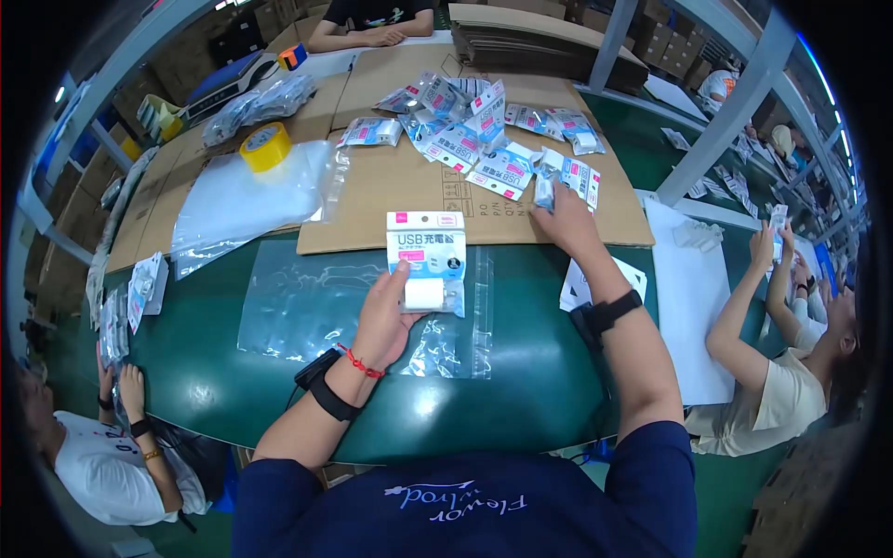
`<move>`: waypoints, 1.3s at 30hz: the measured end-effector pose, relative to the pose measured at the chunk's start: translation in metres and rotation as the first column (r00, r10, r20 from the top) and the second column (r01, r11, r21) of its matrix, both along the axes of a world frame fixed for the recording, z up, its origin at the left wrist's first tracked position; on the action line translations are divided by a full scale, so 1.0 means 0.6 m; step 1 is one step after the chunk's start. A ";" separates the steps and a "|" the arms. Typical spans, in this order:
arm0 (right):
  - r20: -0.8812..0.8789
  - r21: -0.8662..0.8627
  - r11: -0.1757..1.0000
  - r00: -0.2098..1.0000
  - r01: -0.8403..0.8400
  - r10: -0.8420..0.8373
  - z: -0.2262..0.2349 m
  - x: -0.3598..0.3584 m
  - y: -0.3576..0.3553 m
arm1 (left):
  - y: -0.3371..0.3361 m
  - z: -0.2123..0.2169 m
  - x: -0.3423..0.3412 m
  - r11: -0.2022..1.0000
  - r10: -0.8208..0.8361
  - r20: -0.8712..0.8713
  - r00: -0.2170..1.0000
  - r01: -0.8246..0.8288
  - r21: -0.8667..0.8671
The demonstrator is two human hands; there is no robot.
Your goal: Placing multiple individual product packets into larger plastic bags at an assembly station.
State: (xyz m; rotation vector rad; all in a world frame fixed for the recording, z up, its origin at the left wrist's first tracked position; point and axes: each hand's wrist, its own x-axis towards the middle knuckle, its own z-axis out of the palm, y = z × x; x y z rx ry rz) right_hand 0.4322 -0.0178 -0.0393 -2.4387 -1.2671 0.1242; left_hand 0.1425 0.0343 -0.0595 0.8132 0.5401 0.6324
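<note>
My left hand [379,321] is closed on a packaged USB charger [426,244], a clear pouch with a printed white and blue card and a white plug at its bottom. It is held upright above a large clear plastic bag [293,302] lying flat on the green table [521,391]. My right hand [567,223] reaches to the right side of a pile of similar packs [456,144] on a cardboard sheet [391,228]. Its fingers are closed on another packaged charger [547,183]; the fingertips are partly hidden.
A yellow tape roll [265,147] rests on stacked clear bags [233,200]. White printed cards [605,284] lie right of my right forearm's wrist area. Filled bags [260,107] lie at the far left. Co-workers sit left, right and across; a metal post [726,112] rises at right.
</note>
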 end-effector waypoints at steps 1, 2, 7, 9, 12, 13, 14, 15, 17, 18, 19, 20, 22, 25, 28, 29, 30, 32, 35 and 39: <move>0.005 -0.002 1.000 1.000 -0.005 0.005 0.001 0.000 -0.006 | 0.001 0.000 0.000 1.000 0.005 0.005 1.000 -0.005 -0.002; -0.210 0.142 0.986 0.970 -0.093 0.122 0.000 0.000 -0.020 | 0.000 0.001 0.002 1.000 -0.016 0.009 1.000 0.016 -0.005; -0.010 0.607 0.615 0.769 -0.503 0.639 0.049 -0.120 -0.070 | -0.002 0.007 -0.002 0.995 -0.101 -0.050 0.994 0.101 -0.009; 0.183 0.477 0.561 0.700 -0.677 0.690 0.045 -0.152 -0.067 | -0.001 0.002 -0.006 0.991 -0.134 -0.083 0.988 0.134 0.005; 0.336 0.277 0.595 0.656 -0.754 0.676 0.041 -0.190 -0.071 | -0.002 0.002 -0.004 0.982 -0.152 0.135 0.979 0.165 -0.090; 0.296 0.240 0.683 0.722 -0.690 0.626 0.036 -0.203 -0.075 | -0.002 0.002 -0.006 0.984 -0.141 0.133 0.981 0.154 -0.090; 0.259 0.199 0.762 0.783 -0.616 0.565 0.033 -0.212 -0.077 | -0.001 0.002 -0.007 0.984 -0.139 0.147 0.979 0.153 -0.089; 0.258 0.200 0.761 0.782 -0.617 0.567 0.031 -0.216 -0.081 | -0.004 0.002 -0.007 0.983 -0.143 0.162 0.976 0.159 -0.091; 0.337 0.130 0.770 0.758 -0.624 0.558 0.030 -0.221 -0.087 | -0.011 0.002 -0.007 0.982 -0.150 0.175 0.973 0.168 -0.092; 0.378 0.097 0.774 0.743 -0.625 0.552 0.030 -0.220 -0.088 | -0.015 0.004 -0.008 0.988 -0.148 0.131 0.980 0.153 -0.029; 0.379 0.102 0.774 0.744 -0.625 0.550 0.033 -0.220 -0.091 | -0.019 0.005 -0.009 0.989 -0.143 0.087 0.986 0.141 0.035; 0.406 0.066 0.750 0.704 -0.659 0.582 0.037 -0.220 -0.096 | -0.020 0.006 -0.009 0.986 -0.136 0.042 0.990 0.131 0.099; 0.453 -0.009 0.696 0.618 -0.718 0.643 0.044 -0.218 -0.101 | -0.018 0.008 -0.007 0.986 -0.141 0.021 0.990 0.139 0.087; 0.445 -0.027 0.643 0.567 -0.765 0.693 0.055 -0.200 -0.094 | -0.020 0.010 -0.007 0.987 -0.154 -0.018 0.988 0.154 0.045; 0.386 0.169 0.633 0.642 -0.755 0.662 0.049 -0.184 -0.091 | -0.020 0.015 -0.008 0.991 -0.119 0.027 0.993 0.117 0.070; 0.312 0.365 0.634 0.731 -0.682 0.606 0.049 -0.181 -0.088 | -0.019 0.018 -0.007 0.990 -0.122 0.029 0.992 0.119 0.070; 0.219 0.543 0.614 0.803 -0.572 0.555 0.048 -0.177 -0.085 | -0.018 0.021 -0.007 0.989 -0.122 0.038 0.992 0.118 0.089; -0.188 0.677 0.633 0.743 -0.376 0.642 0.049 -0.173 -0.076 | -0.017 0.025 -0.008 0.985 -0.126 0.056 0.990 0.118 0.127; -0.758 0.650 0.754 0.165 0.099 0.631 0.043 -0.176 -0.076 | -0.020 0.010 -0.015 0.959 -0.174 0.016 0.985 0.166 0.228; -0.739 0.563 0.788 0.275 -0.250 0.615 0.018 -0.182 -0.078 | -0.010 -0.009 -0.004 0.783 0.081 -0.099 0.992 -0.002 0.622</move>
